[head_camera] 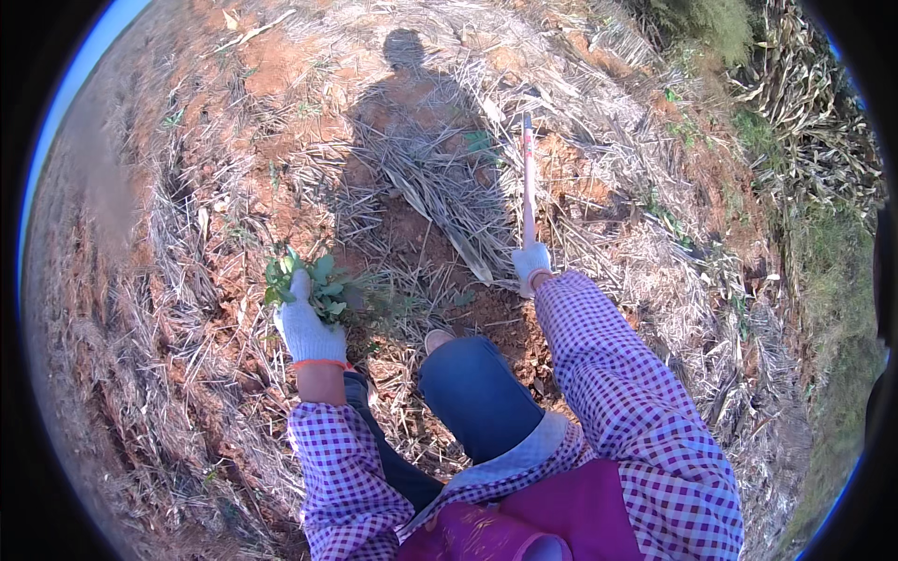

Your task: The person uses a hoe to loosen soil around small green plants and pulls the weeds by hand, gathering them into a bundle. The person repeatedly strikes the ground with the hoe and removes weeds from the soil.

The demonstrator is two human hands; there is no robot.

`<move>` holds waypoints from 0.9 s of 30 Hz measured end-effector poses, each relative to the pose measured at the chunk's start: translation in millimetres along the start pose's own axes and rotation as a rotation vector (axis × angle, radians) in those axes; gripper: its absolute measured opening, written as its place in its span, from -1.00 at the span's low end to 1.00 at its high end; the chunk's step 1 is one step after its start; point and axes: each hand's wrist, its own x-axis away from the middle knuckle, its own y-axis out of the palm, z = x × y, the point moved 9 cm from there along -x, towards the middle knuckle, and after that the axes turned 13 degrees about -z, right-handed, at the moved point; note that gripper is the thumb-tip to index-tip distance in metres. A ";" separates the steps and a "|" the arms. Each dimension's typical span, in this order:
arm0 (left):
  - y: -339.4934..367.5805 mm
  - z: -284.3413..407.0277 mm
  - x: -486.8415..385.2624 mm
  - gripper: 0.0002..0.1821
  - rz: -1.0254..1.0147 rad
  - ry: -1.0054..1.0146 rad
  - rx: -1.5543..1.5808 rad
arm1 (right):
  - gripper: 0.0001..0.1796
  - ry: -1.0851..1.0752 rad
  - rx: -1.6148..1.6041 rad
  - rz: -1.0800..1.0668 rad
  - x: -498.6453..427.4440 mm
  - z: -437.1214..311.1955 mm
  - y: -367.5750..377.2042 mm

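Observation:
My left hand [310,329] wears a white knit glove with an orange cuff. Its fingers are closed around a bunch of leafy green plants [328,289], and finer stems trail off to the right. My right hand [531,262], also gloved, grips the near end of a long-handled tool [529,186]. The pale handle points away from me, with reddish marks near a dark collar [527,123] at its far end. The tool's working head cannot be made out against the straw. Both hands are above the ground, well apart.
Dry straw [449,189] lies over reddish soil [494,315]. A bent knee in blue trousers [477,393] and a shoe tip [438,340] are between my arms. Dried corn stalks [817,105] and green growth [835,280] line the right side. My shadow [414,98] falls ahead.

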 end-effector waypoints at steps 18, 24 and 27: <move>22.7 -11.7 12.1 -0.73 0.085 -0.271 0.683 | -0.67 0.066 -0.126 -0.047 80.9 36.9 10.7; 15.1 -17.6 5.8 -0.71 0.038 -0.241 0.725 | -0.80 0.065 -0.398 -0.198 100.4 24.6 13.1; 8.7 -15.0 12.4 -0.71 0.128 -0.275 0.695 | -0.83 0.044 -0.613 -0.334 179.3 24.6 4.2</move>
